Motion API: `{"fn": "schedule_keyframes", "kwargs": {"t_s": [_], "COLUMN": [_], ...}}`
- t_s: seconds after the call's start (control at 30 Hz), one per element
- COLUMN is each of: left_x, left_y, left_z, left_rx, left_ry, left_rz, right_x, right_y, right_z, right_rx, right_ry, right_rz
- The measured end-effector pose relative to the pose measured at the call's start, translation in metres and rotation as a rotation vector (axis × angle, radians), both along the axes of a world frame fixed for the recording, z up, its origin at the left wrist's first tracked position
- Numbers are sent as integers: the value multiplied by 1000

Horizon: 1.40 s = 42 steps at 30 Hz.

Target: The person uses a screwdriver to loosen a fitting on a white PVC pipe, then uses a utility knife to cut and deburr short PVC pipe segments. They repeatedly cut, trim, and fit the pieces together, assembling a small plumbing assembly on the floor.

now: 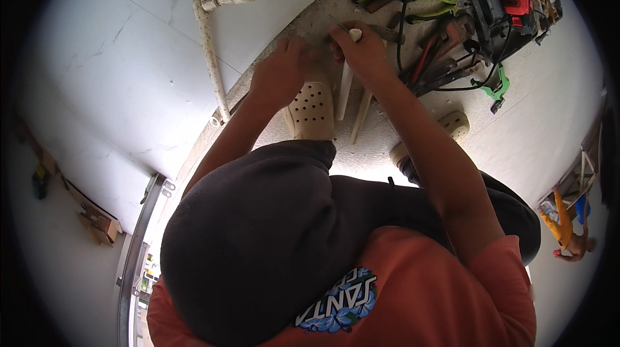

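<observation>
My right hand (365,52) is closed round a white plastic pipe (346,92). One end of the pipe shows between thumb and fingers, and its length slants down toward the floor beside my shoe. A thin, pale strip sticks out near those fingertips, too small to name. To the left, my left hand (281,73) hovers above the toe of a beige clog (310,109). Motion smears its fingers, so I cannot tell what they hold, if anything. Another pale, narrow pipe (361,118) runs under my right wrist.
A dirty white elbowed pipe (208,40) lies on the marble-look tile at left. Pliers (434,8), a red pipe wrench (445,40) and a black tool bag (481,8) crowd the right, with a green clamp-like tool (496,87). A person (568,227) is at the far right.
</observation>
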State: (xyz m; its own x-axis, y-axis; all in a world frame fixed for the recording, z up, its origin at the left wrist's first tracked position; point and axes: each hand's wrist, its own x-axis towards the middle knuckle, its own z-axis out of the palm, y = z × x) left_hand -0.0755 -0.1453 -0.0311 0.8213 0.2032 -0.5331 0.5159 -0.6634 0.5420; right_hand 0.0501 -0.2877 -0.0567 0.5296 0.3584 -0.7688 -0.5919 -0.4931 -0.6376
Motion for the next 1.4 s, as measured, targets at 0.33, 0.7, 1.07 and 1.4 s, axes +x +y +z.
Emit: {"fn": "schedule_keyframes", "kwargs": {"t_s": [0.33, 0.7, 1.07, 1.4], "left_x": [5, 26, 21, 9], "left_y": [7, 16, 24, 13], "left_z": [-28, -34, -57, -46], "left_rx": [-10, 260, 474, 509], "left_ry": [-273, -390, -618, -323], "left_rz": [-1, 109, -27, 65], "right_x": [-20, -11, -25, -13], "right_y": [-27, -23, -9, -13], "right_z": [4, 8, -8, 7], "right_rx": [-70, -55, 37, -61], "right_ry": [-206, -303, -276, -115], "right_rz": [342, 441, 365, 329]}}
